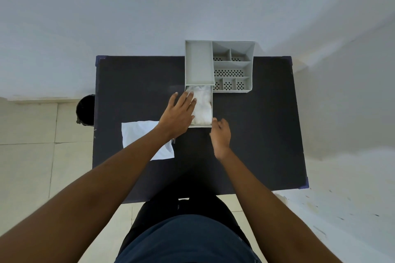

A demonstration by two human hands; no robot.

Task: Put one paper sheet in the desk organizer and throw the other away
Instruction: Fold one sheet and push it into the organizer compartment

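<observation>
Paper [202, 105] in drawer [201, 126]; left hand [178, 114] flat atop.

Left hand [178, 113] flat, fingers spread, right hand [221, 134] loosely curled

Bare forearms, a navy top [188, 241], dark trousers [192, 205].

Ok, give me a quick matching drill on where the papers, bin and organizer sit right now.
Things:
1. crumpled white paper
2. flat white paper sheet
3. round black bin
4. grey plastic desk organizer

Places:
A. floor, left of the table
B. table's far edge
C. pulled-out drawer, under the left hand
D. tabletop, under the left forearm

Pairs: 1-C, 2-D, 3-A, 4-B
</observation>
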